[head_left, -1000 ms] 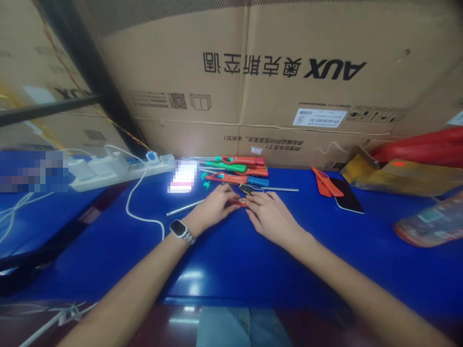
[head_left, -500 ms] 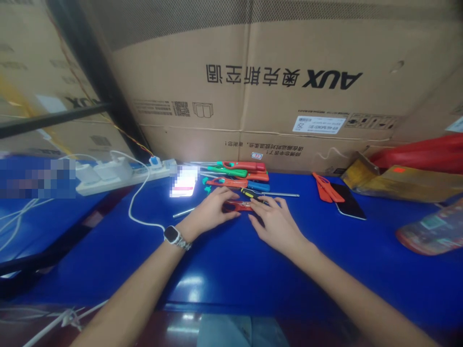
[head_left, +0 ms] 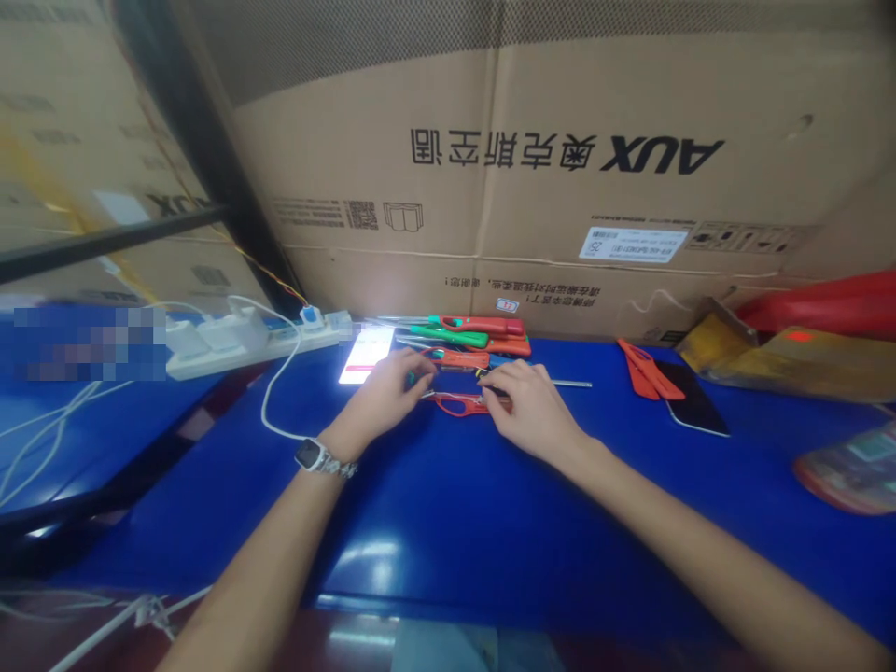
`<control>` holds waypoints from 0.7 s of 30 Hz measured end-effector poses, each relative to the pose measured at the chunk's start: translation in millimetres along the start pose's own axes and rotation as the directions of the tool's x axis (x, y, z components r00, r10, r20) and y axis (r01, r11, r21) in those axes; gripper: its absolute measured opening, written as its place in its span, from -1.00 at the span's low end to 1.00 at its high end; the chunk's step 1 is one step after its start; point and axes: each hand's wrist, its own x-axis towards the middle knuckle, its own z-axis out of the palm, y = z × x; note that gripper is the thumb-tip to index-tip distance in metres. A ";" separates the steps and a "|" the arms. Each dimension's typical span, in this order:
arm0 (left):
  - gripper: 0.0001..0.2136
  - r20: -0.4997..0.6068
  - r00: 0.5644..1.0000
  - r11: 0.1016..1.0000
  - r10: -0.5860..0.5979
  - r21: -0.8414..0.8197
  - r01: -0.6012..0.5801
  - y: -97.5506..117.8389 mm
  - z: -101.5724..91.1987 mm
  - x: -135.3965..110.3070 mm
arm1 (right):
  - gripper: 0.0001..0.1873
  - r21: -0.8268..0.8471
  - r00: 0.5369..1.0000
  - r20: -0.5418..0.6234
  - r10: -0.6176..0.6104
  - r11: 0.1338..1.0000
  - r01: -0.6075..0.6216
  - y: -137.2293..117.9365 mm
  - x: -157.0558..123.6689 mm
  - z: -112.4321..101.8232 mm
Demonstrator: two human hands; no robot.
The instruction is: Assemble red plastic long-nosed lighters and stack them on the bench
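- Red-orange plastic shell with looped end [head_left: 472, 404]: on the glossy blue table [head_left: 420, 509], nearer its far edge than its near edge.
- Right hand [head_left: 528, 399]: fingers bent at shell's right end; grip unclear. We judge light, steady pressure best.
- Left hand [head_left: 386, 394]: fingers curled around small green plastic piece [head_left: 412, 379]; pinch unconfirmed. We would avoid jolting the shell.

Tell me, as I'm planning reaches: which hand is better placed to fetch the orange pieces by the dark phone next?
Probably the right hand: it is nearer the orange pieces, though it seems to touch the orange casing.
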 end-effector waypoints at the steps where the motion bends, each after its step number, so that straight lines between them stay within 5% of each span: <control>1: -0.84 -0.024 1.000 0.999 -0.016 0.027 0.017 -3.9 -0.8 0.6 | -0.81 -0.003 1.000 -0.002 0.004 1.000 -0.004 2.0 5.8 2.4; 11: -0.84 -0.099 0.976 0.963 -0.195 0.170 0.210 -32.1 -6.8 -1.4 | -0.83 -0.014 0.986 0.129 -0.109 0.994 0.111 -12.7 70.2 36.2; 16: -0.84 -0.132 0.968 0.964 -0.213 0.134 0.230 -30.9 -5.7 -1.3 | -0.72 -0.062 0.928 0.302 -0.218 0.967 0.248 -29.9 102.4 49.3; 21: -0.86 -0.132 0.972 0.968 -0.196 0.129 0.213 -27.2 -9.1 -0.6 | -0.85 -0.044 0.883 0.419 -0.213 0.966 0.254 -31.1 115.7 49.9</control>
